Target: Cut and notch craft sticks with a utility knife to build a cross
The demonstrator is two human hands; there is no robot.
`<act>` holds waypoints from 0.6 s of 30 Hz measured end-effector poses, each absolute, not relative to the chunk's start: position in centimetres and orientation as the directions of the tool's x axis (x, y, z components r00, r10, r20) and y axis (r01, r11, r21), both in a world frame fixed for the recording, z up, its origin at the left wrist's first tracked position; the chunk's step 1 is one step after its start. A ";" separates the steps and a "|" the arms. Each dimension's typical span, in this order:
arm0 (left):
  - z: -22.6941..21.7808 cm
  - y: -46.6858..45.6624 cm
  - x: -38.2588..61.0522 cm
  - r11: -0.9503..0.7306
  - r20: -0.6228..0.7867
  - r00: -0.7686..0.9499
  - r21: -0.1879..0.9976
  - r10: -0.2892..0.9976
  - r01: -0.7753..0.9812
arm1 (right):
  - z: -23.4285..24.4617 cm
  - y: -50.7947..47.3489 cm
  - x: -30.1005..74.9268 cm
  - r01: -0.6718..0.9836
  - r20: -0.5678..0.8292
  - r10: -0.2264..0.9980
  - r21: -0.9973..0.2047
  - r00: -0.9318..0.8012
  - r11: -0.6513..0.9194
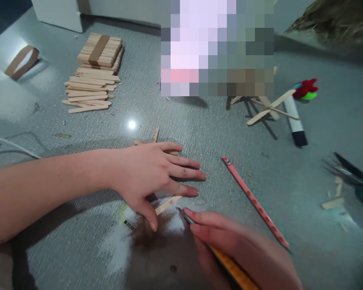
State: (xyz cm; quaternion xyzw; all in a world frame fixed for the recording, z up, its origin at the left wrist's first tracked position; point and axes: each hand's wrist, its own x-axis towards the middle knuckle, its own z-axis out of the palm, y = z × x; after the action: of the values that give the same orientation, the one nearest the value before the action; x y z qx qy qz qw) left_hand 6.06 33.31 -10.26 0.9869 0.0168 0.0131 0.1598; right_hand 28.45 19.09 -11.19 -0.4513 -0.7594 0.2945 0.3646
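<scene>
The left hand [148,173] lies flat and spread on the grey floor [218,133]. Its thumb and palm press down on a flat wooden stick [168,204], and only the stick's right end shows beyond the thumb. The right hand [238,253] is closed around a yellow-handled knife [226,266], gripped like a pen, with the grey tip just beside the stick's exposed end.

The stick looks light, thin and stiff. It would probably slide on the smooth floor unless pinned, and split along the grain under a hard push. It is best held flat near the middle, with the fingers kept away from the blade.

A red pencil [254,201] lies right of the hands. At the far left is a loose pile of sticks [90,92], with a bundle [101,50] behind it held by a brown band. An empty band loop [21,61] sits further left. At the far right, a marker [294,121] lies under a few crossed sticks, and blurred scissors [351,173] lie at the right edge. No box or tray holds anything.
</scene>
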 end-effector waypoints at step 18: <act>-11.0 33.9 6.2 -0.943 0.206 0.974 0.332 0.096 0.023 | -10.2 20.1 29.5 0.558 0.357 0.871 -0.670 -0.337 0.490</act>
State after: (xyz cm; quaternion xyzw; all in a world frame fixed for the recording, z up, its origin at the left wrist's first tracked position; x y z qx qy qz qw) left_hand 6.21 33.89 -10.98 0.9794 0.0303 0.1101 0.1663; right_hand 29.52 20.09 -10.24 -0.4538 -0.7872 0.2212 0.3543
